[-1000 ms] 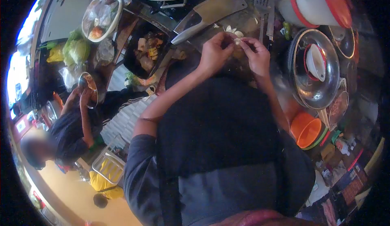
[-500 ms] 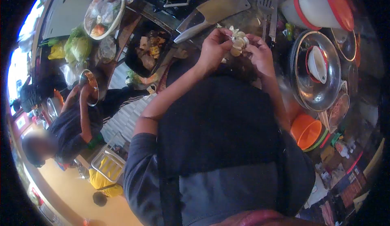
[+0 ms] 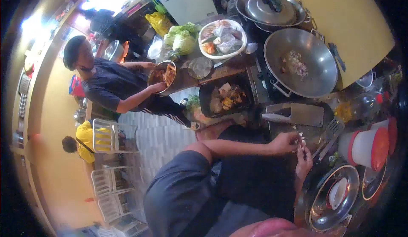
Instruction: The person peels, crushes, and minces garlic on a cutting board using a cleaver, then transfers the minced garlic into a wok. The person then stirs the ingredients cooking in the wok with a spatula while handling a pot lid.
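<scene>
A head of garlic [image 3: 301, 142], its pale cloves partly spread, is pinched between my two hands. My left hand [image 3: 284, 144] closes its fingertips on one side of it. From the other side, my right hand [image 3: 304, 161] grips it with bent fingers. Just beyond my hands, a cleaver [image 3: 308, 114] lies flat on the dark counter. A slotted turner [image 3: 334, 128] rests to the right of the garlic, with another long utensil alongside.
A large wok [image 3: 321, 73] holds chopped pieces; a lidded pan [image 3: 255, 9] stands behind it. Left are a black tray [image 3: 205, 105] of food, a white basket [image 3: 243, 49] of bags and cabbage [image 3: 185, 42]. A co-worker [image 3: 114, 81] holds a bowl [image 3: 150, 80]. A metal basin [image 3: 316, 203] sits at lower right.
My view has swung left, bringing the wok and co-worker more fully into sight. The garlic stays in both hands, which now appear lower and further right.
</scene>
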`<state>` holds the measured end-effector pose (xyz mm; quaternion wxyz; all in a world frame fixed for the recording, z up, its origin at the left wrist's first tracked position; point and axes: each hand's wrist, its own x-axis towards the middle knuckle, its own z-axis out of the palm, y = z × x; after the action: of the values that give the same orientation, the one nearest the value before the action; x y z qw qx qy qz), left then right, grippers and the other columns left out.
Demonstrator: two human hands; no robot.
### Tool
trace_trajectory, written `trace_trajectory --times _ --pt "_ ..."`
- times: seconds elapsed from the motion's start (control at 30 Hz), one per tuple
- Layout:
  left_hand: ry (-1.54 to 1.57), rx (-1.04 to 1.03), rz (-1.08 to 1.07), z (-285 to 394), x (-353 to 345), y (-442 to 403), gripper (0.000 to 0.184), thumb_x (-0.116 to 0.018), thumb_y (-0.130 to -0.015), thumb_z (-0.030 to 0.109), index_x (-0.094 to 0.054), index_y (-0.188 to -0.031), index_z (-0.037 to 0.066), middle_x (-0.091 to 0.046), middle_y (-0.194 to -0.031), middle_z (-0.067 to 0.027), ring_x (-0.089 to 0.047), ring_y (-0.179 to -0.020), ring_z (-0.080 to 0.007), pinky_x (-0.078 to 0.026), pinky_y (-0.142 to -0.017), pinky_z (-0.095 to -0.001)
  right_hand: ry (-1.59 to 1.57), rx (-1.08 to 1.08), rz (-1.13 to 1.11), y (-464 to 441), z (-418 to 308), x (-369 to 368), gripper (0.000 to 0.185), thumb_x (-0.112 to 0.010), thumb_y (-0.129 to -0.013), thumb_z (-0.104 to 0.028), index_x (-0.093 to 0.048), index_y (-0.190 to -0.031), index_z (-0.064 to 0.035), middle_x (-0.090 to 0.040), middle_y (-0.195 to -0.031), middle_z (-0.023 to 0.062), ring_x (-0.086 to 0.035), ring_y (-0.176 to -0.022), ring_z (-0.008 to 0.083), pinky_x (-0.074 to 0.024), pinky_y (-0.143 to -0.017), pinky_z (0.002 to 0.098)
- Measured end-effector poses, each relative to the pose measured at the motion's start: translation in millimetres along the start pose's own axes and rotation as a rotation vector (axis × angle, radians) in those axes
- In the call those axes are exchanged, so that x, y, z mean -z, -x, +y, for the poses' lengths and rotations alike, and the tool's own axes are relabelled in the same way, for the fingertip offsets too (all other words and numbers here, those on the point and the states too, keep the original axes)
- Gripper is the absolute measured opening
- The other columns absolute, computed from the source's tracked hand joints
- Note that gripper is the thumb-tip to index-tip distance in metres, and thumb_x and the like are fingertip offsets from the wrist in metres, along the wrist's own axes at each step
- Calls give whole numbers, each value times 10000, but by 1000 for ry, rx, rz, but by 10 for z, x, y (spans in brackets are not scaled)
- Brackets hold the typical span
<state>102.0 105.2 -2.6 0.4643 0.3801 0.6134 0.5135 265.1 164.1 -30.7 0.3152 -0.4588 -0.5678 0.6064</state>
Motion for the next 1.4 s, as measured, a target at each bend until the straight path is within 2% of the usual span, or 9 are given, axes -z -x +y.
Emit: trace_trajectory --times 0.2,0.33,0.4,0.57,0.7,0.87,1.03,1.33,1.4 --pt "-90 -228 -52 48 -49 68 261 -653 -792 84 -613 -1048 62 -665 -900 -127 -649 -830 -193 -506 -730 -348 -154 -78 -74 26 -71 18 243 -614 -891 -109 -593 -1092 26 -621 -1005 55 -563 -903 138 -436 -839 265" --pt "-426 -293 46 -84 -98 0 283 -637 -730 123 -659 -1011 97 -640 -864 -159 -622 -805 -351 -504 -708 -412 230 1 75 53 78 74 267 -667 -837 -132 -610 -1062 -2 -641 -1018 80 -573 -945 164 -438 -863 290" --pt "-390 -132 74 -45 -99 -12 261 -650 -729 154 -677 -976 76 -656 -896 -188 -640 -830 -350 -510 -723 -418 333 -9 146 181 -329 -99 294 -693 -808 -169 -624 -1056 -27 -650 -1022 85 -585 -953 192 -448 -863 318" --pt "-55 120 0 7 -35 18 187 -634 -832 94 -648 -1004 22 -689 -822 -78 -600 -669 -99 -509 -615 -274 156 15 197 110 -5 -72 307 -725 -788 -160 -615 -1039 -22 -639 -991 67 -587 -910 158 -456 -834 287" --pt "39 116 15 -88 -23 -37 127 -615 -853 29 -621 -979 7 -664 -869 -44 -605 -755 -97 -503 -673 -257 -263 -38 165 81 101 -45 284 -726 -792 -124 -611 -1032 -24 -628 -987 33 -569 -883 110 -450 -806 247" --pt "253 133 56 -126 -36 -25 83 -637 -825 64 -624 -896 22 -649 -850 -32 -571 -720 -85 -461 -617 -232 -57 40 86 99 15 -57 235 -714 -808 -136 -622 -1004 -46 -639 -969 19 -569 -834 90 -453 -755 235" --pt "-20 -100 -23 -73 -3 -24 152 -633 -838 79 -653 -975 17 -676 -859 -61 -583 -682 -90 -472 -612 -238 211 -96 89 99 -160 -34 226 -697 -826 -206 -631 -976 -50 -648 -929 28 -569 -806 85 -453 -726 238" --pt "196 164 -32 -68 87 -71 182 -630 -878 91 -634 -1026 -16 -666 -910 -55 -596 -771 -89 -499 -661 -242 210 231 216 75 -89 -119 259 -688 -843 -201 -640 -1062 -71 -651 -893 33 -575 -699 95 -481 -639 244" --pt "183 155 -11 -78 63 -60 168 -626 -881 89 -633 -1017 -10 -665 -914 -51 -593 -770 -87 -499 -660 -242 169 44 128 136 -261 -99 275 -686 -845 -189 -637 -1084 -62 -652 -902 26 -573 -702 87 -480 -623 234"
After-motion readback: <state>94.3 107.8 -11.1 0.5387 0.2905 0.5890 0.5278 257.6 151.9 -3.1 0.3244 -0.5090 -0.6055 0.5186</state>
